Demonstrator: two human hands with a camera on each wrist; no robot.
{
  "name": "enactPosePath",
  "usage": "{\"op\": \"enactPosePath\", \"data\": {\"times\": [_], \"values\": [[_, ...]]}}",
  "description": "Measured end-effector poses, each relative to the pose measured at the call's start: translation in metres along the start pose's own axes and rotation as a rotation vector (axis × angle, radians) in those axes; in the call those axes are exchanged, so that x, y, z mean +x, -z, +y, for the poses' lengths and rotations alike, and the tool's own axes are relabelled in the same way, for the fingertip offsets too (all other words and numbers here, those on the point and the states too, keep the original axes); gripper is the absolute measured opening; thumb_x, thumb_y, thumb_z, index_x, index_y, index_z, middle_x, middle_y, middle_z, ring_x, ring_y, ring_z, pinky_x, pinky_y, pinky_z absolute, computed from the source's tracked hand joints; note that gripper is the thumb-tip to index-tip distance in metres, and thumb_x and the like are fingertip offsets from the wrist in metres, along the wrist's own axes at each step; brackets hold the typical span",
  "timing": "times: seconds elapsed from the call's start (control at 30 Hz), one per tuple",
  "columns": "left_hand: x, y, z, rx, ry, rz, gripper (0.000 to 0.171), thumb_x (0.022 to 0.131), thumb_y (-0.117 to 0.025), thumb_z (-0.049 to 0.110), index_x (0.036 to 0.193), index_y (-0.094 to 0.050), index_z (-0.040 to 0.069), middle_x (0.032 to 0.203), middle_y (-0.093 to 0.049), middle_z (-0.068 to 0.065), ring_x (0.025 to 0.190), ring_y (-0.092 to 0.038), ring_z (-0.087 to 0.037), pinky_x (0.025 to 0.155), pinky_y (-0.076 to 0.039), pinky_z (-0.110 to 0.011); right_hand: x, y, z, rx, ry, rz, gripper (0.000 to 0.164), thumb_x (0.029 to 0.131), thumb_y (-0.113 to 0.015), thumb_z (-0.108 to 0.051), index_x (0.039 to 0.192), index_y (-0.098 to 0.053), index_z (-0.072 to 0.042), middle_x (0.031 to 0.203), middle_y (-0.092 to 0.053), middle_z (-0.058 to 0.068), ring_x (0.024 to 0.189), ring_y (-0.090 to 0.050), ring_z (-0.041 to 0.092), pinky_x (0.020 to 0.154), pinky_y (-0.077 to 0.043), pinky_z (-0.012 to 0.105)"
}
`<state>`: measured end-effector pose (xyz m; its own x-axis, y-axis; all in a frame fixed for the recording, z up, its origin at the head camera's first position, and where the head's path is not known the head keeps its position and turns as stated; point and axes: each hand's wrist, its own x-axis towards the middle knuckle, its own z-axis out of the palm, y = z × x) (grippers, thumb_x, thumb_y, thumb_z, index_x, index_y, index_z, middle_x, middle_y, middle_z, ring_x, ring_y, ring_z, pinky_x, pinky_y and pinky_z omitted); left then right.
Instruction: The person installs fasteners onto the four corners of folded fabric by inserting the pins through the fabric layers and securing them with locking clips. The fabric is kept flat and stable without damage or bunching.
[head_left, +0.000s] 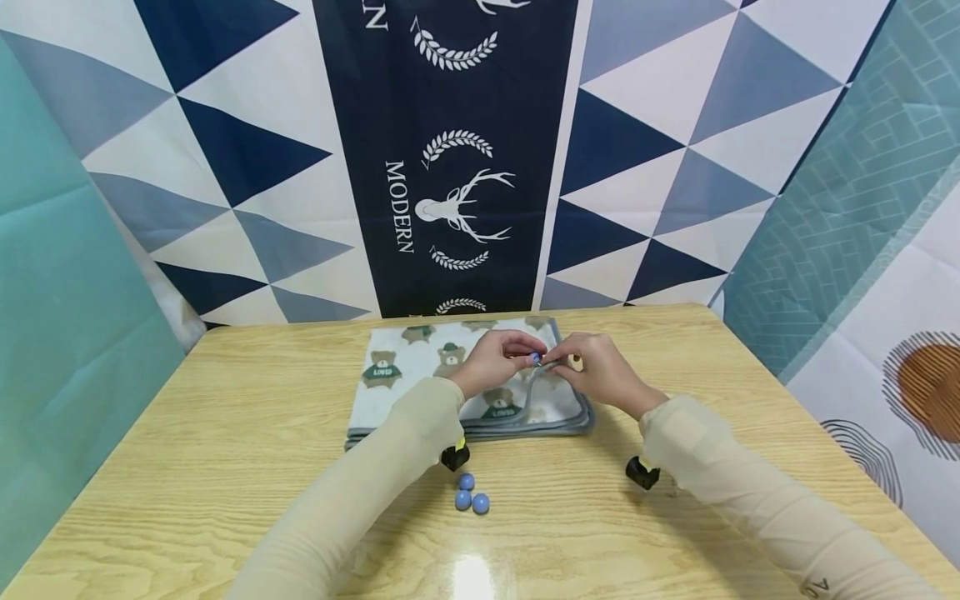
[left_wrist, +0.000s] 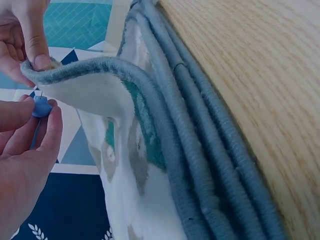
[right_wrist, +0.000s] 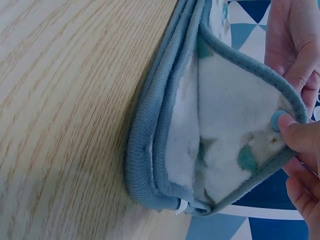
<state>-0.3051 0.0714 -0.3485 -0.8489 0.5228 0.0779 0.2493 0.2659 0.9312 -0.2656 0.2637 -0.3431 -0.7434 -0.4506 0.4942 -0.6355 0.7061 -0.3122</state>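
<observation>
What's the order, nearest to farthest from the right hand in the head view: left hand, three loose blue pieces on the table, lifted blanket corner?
1. Lifted blanket corner: pinched in the right hand.
2. Left hand: just to the left.
3. Three loose blue pieces: lower left in the view, on the table.

Bright light casts glare on the table (head_left: 555, 517)
</observation>
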Motion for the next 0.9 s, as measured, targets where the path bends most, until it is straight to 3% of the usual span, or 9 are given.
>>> {"op": "enactPosePath", "data": {"times": [0.17, 0.27, 0.33, 0.43, 0.53, 0.63, 0.77, 0.9], "values": [[-0.001, 0.002, -0.002, -0.015, 0.011, 0.0, 0.025, 0.092, -0.06, 0.0, 0.115, -0.067, 0.003, 0.119, -0.068, -0.016, 0.112, -0.065, -0.023, 0.09, -0.055, -0.026, -0.001, 0.001, 0.0, -0.003, 0.006, -0.001, 0.016, 0.076, -0.078, -0.001, 0.089, -0.077, -0.01, 0.081, -0.073, 0.003, 0.07, -0.063, 0.011, 0.06, -0.051, 0.03], [-0.006, 0.009, -0.004, 0.024, 0.003, 0.001, 0.026, 0.092, -0.06, 0.002, 0.118, -0.065, 0.002, 0.122, -0.067, -0.016, 0.114, -0.065, -0.024, 0.092, -0.055, -0.027, -0.002, 0.002, 0.001, -0.004, 0.012, 0.002, 0.016, 0.075, -0.078, -0.001, 0.088, -0.077, -0.01, 0.081, -0.073, 0.002, 0.07, -0.063, 0.01, 0.06, -0.052, 0.033], [-0.011, 0.018, -0.007, 0.102, 0.006, -0.019, 0.028, 0.092, -0.06, 0.005, 0.12, -0.064, 0.002, 0.123, -0.067, -0.015, 0.116, -0.064, -0.025, 0.094, -0.054, -0.03, -0.004, 0.003, 0.001, 0.002, 0.016, 0.003, 0.016, 0.075, -0.078, -0.001, 0.087, -0.077, -0.011, 0.081, -0.073, 0.002, 0.07, -0.063, 0.01, 0.06, -0.052, 0.034], [-0.025, 0.037, -0.014, 0.307, 0.002, -0.084, 0.032, 0.092, -0.062, 0.01, 0.124, -0.062, 0.003, 0.127, -0.065, -0.014, 0.118, -0.062, -0.027, 0.099, -0.052, -0.035, -0.008, 0.004, 0.004, 0.001, 0.024, -0.004, 0.016, 0.075, -0.078, -0.001, 0.087, -0.077, -0.011, 0.083, -0.075, 0.002, 0.071, -0.065, 0.012, 0.06, -0.053, 0.034], [-0.044, 0.058, -0.023, 0.535, -0.017, -0.16, 0.036, 0.091, -0.065, 0.015, 0.125, -0.062, 0.004, 0.127, -0.065, -0.012, 0.121, -0.059, -0.028, 0.103, -0.048, -0.039, -0.012, 0.004, 0.009, -0.003, 0.024, -0.025, 0.015, 0.075, -0.078, -0.001, 0.086, -0.077, -0.011, 0.084, -0.076, 0.003, 0.073, -0.067, 0.014, 0.062, -0.054, 0.034], [-0.064, 0.075, -0.031, 0.677, -0.033, -0.198, 0.037, 0.089, -0.067, 0.018, 0.124, -0.063, 0.005, 0.126, -0.066, -0.011, 0.121, -0.059, -0.027, 0.104, -0.047, -0.04, -0.018, 0.004, 0.014, -0.013, 0.012, -0.047, 0.015, 0.075, -0.078, -0.001, 0.085, -0.077, -0.011, 0.084, -0.076, 0.004, 0.075, -0.069, 0.016, 0.062, -0.055, 0.034], [-0.085, 0.088, -0.041, 0.73, -0.02, -0.206, 0.037, 0.089, -0.069, 0.021, 0.123, -0.064, 0.007, 0.123, -0.067, -0.009, 0.117, -0.062, -0.024, 0.1, -0.05, -0.039, -0.023, 0.005, 0.021, -0.023, 0.011, -0.054, 0.015, 0.073, -0.079, -0.001, 0.084, -0.077, -0.011, 0.084, -0.076, 0.003, 0.075, -0.069, 0.017, 0.06, -0.054, 0.033], [-0.096, 0.09, -0.046, 0.732, -0.035, -0.193, 0.036, 0.088, -0.069, 0.022, 0.121, -0.064, 0.007, 0.119, -0.068, -0.009, 0.111, -0.064, -0.024, 0.096, -0.052, -0.038, -0.025, 0.004, 0.024, -0.028, 0.016, -0.044, 0.016, 0.072, -0.08, 0.0, 0.083, -0.077, -0.012, 0.083, -0.076, 0.003, 0.075, -0.069, 0.016, 0.06, -0.054, 0.033]]}}
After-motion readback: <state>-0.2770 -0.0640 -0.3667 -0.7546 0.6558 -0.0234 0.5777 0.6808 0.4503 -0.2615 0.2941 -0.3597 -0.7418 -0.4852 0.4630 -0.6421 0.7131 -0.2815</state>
